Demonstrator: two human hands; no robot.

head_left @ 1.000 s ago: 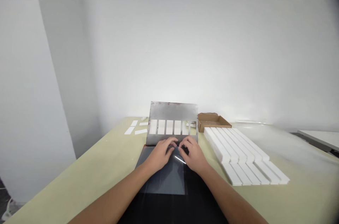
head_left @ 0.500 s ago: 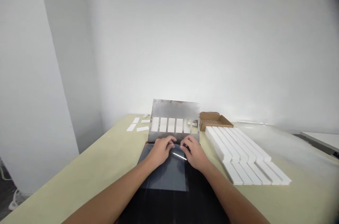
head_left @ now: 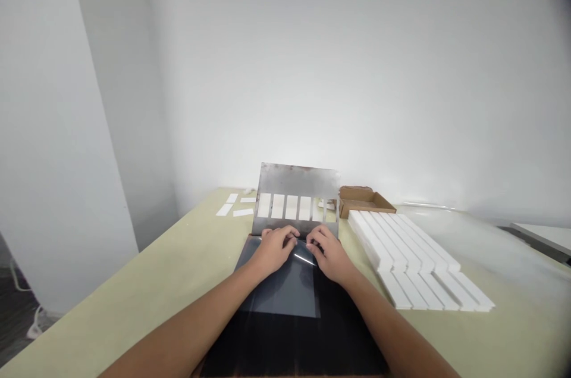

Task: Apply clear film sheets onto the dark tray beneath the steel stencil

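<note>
My left hand (head_left: 273,247) and my right hand (head_left: 328,252) rest side by side, fingers curled, on the far edge of a dark glossy sheet (head_left: 281,289) that lies on a black mat (head_left: 294,342). Between the fingertips the sheet's edge catches a bright glint; both hands seem to pinch it. Just beyond the hands a grey metal plate (head_left: 298,175) with a row of rectangular slots stands tilted upright, white showing through the slots.
Rows of white strips (head_left: 414,256) lie on the pale green table (head_left: 169,271) at the right. An open cardboard box (head_left: 363,200) sits behind them. A few white rectangles (head_left: 232,206) lie at the far left. A wall stands close behind.
Both hands have stayed on the sheet's far edge, fingers shifting slightly. The view has drifted a little, so everything sits slightly further right and higher.
</note>
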